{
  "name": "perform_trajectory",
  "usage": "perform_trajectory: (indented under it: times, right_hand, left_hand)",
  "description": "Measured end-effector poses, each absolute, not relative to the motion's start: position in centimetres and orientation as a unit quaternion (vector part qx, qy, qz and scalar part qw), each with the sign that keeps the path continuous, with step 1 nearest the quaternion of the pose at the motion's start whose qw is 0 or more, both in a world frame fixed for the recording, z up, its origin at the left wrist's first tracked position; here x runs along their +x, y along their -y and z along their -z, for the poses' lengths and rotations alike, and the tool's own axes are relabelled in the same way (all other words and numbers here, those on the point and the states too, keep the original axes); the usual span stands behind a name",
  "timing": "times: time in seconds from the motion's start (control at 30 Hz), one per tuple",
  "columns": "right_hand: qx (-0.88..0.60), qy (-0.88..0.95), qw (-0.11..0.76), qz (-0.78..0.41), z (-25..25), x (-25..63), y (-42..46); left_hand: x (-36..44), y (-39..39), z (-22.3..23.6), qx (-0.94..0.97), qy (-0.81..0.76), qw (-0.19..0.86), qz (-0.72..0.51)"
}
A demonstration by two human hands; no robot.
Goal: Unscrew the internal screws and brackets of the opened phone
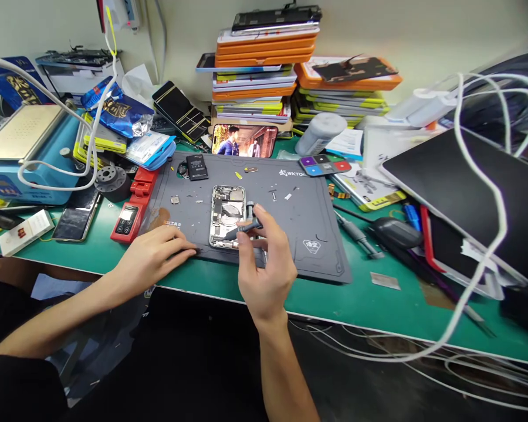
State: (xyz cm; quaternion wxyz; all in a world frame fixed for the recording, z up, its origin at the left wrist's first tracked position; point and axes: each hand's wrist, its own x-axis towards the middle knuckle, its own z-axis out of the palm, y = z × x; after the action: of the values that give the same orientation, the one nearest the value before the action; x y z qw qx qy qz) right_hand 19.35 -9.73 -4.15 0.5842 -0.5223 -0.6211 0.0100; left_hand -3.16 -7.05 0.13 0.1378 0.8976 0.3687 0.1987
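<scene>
The green bench (308, 302) is crowded to its edges, so an elbow or the looping white cable (504, 217) could drag something across the work. Its top looks smooth and hard. On it lies a dark grey mat (290, 249), matte and probably rubbery, with a printed border. Behind stands an uneven stack of orange boxes (264, 55), flat and slab-like; a knock might send the loose parts on top sliding down.

The right hand (268, 269) has its grip closed on a slim dark-handled tool — perhaps a screwdriver — between thumb and forefinger. The left hand (152, 258) lies along the mat's near edge, fingers together; whether its grip pinches anything I cannot tell.

The opened phone (227, 208) lies on the middle of the mat, just beside the right hand, a pale-rimmed rectangle around metal shields and a rounded, whitish patch. The tool slants over its lower part; contact is unclear. A slip could scratch a board or tear a thin flex, caused by too much force at a shallow angle.

Farther back sits a flat black battery (197, 167), which a sharp point could puncture. Smallest are the loose parts (273, 196), shiny or dark slivers — easily brushed away by a sleeve or wrist.
</scene>
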Motion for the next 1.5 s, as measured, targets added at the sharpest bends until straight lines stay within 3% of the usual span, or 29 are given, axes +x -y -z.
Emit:
perform_trajectory:
  times: [0.2,0.4,0.63,0.93,1.13,1.3,1.5]
  right_hand:
    - [-0.56,0.485,0.672,-0.001,3.5,22.5,10.1]
    - [-0.617,0.397,0.679,-0.037,3.7,25.8,10.7]
    - [-0.613,0.394,0.676,-0.109,3.4,25.4,10.9]
    - [-0.62,0.378,0.675,-0.132,3.1,25.5,11.0]
    - [-0.619,0.379,0.671,-0.152,3.0,25.6,11.1]
    - [-0.618,0.383,0.667,-0.162,3.1,25.6,11.0]
    - [-0.626,0.38,0.662,-0.157,3.2,25.6,10.8]
  left_hand:
    - [-2.2,6.6,-0.1,0.888,-0.394,0.112,-0.209]
    - [-2.2,6.9,-0.2,0.899,-0.397,0.064,-0.176]
    - [0.4,5.2,-1.6,0.88,-0.394,0.142,-0.222]
    - [4.8,2.8,-0.3,0.928,-0.332,0.122,-0.117]
    - [3.8,3.2,-0.9,0.951,-0.277,0.044,-0.127]
    - [2.5,4.5,-0.5,0.97,-0.138,-0.139,-0.142]
    - [1.7,4.3,0.4,0.971,-0.133,-0.134,-0.148]
